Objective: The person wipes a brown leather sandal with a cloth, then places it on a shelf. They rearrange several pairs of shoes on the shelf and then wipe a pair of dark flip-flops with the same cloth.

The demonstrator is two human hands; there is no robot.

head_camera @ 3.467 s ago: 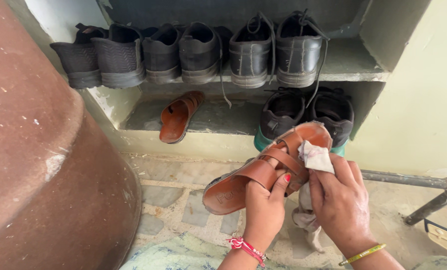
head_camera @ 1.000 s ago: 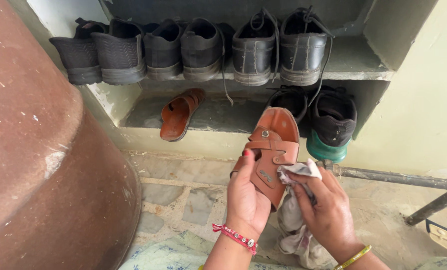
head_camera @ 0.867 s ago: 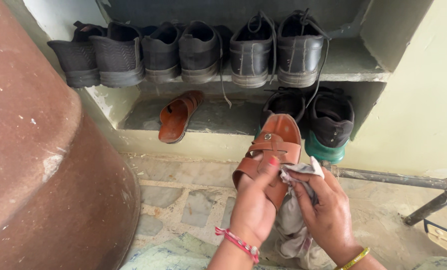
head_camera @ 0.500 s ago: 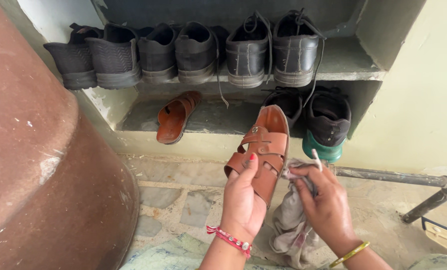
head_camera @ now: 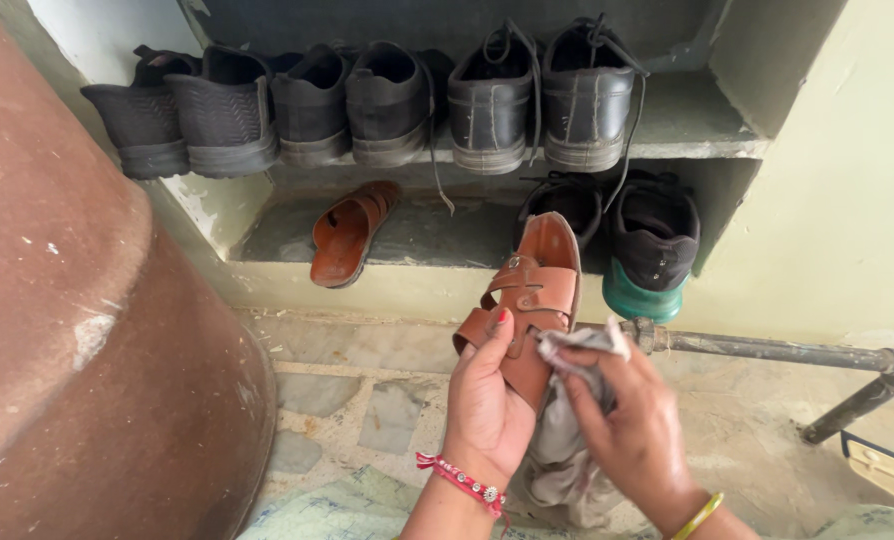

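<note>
To your left bulges a big rust-brown rounded vessel with a rough, speckled skin; ahead, a two-level stone shelf niche carries a row of black leather and mesh shoes above and a matching tan sandal lying loose below; your left hand is closed around the heel end of a tan strapped leather sandal, held upright in front of the lower shelf; your right hand bunches a soft grey-white cloth against its straps; the smooth sole could slip from that partial grip if you press hard, and the hanging cloth tail might snag the buckle.
</note>
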